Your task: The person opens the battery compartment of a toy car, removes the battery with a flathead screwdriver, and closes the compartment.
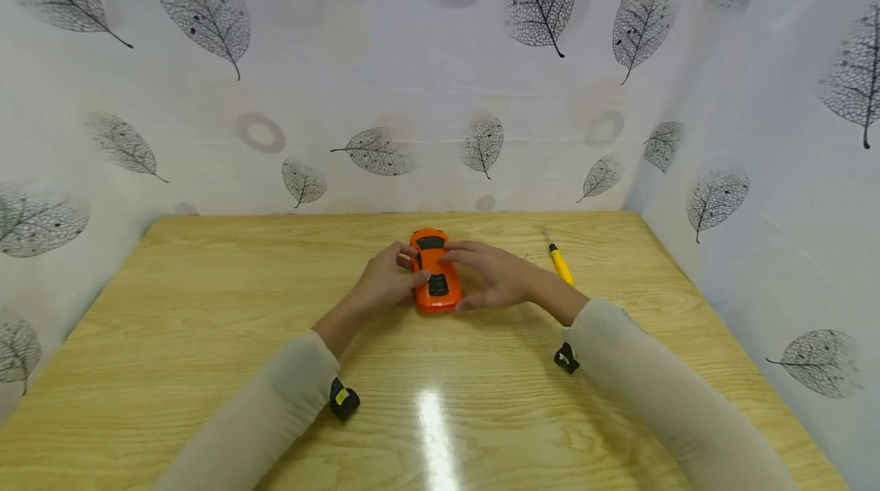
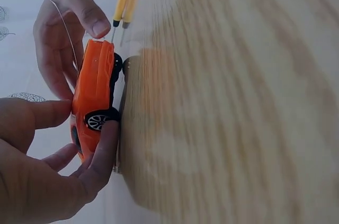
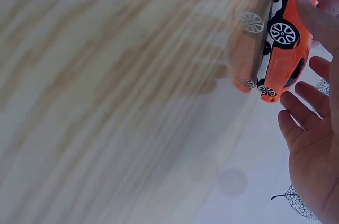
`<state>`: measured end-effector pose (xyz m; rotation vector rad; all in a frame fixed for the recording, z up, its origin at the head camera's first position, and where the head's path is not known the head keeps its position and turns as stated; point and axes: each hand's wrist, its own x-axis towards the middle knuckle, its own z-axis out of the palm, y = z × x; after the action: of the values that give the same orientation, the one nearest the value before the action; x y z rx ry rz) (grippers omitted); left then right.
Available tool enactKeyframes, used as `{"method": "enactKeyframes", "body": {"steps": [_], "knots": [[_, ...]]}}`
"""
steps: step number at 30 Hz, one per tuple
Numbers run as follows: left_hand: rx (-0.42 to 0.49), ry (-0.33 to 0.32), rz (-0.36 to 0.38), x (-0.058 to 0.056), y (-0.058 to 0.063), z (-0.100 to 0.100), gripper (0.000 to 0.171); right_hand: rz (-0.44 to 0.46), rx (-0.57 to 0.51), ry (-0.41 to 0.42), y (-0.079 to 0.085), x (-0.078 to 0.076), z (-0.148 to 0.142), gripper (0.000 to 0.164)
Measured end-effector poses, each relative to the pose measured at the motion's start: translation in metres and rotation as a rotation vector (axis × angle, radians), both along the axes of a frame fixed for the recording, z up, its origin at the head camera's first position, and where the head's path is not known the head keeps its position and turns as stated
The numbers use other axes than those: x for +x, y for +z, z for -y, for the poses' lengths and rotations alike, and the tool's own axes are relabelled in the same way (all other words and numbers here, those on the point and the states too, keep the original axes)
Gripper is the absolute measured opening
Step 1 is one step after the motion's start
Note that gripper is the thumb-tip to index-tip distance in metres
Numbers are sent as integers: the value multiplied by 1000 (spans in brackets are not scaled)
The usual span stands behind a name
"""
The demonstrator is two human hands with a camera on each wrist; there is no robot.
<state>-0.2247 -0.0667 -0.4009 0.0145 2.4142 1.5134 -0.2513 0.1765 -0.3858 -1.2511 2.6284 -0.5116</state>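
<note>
An orange toy car (image 1: 433, 266) with dark windows stands on the wooden table, pointing away from me. My left hand (image 1: 388, 277) grips its left side, thumb over the roof and a fingertip down by a spoked wheel (image 2: 98, 122) in the left wrist view. On the other side is my right hand (image 1: 498, 273), its fingers loosely spread along the car's edge. The right thumb (image 3: 318, 20) rests against the bodywork near one end, while the other right fingers curve gently beside the opposite end. A thin wire (image 2: 66, 28) rises near the car in the left wrist view.
A screwdriver with a yellow handle (image 1: 561, 266) lies right of the car, beyond my right wrist. The glossy wooden table (image 1: 206, 308) meets a pale leaf-patterned curtain (image 1: 412, 79) at the back and sides. Both sleeves extend over the near part of the table.
</note>
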Motion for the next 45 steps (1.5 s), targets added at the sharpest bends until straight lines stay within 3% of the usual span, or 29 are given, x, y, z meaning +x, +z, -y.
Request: {"method": "enactKeyframes", "body": {"steps": [5, 10, 14, 21, 28, 35, 45], "knots": [[-31, -55, -86, -10, 1, 7, 43, -7, 29, -52, 1, 5, -13, 83], [-142, -184, -270, -28, 4, 14, 37, -5, 103, -107, 1, 11, -35, 83], [-192, -284, -358, -40, 6, 20, 35, -18, 134, -103, 1, 19, -49, 82], [-224, -392, -419, -58, 7, 26, 37, -143, 130, -25, 2, 38, -54, 62], [-176, -493, -490, -66, 6, 23, 33, -284, 105, 83, -2, 57, -44, 49], [-218, -577, -555, -72, 4, 18, 32, -475, 68, 189, -1, 78, -15, 42], [-277, -579, -584, -74, -3, 16, 21, -591, 85, 269, -5, 90, 25, 37]]}}
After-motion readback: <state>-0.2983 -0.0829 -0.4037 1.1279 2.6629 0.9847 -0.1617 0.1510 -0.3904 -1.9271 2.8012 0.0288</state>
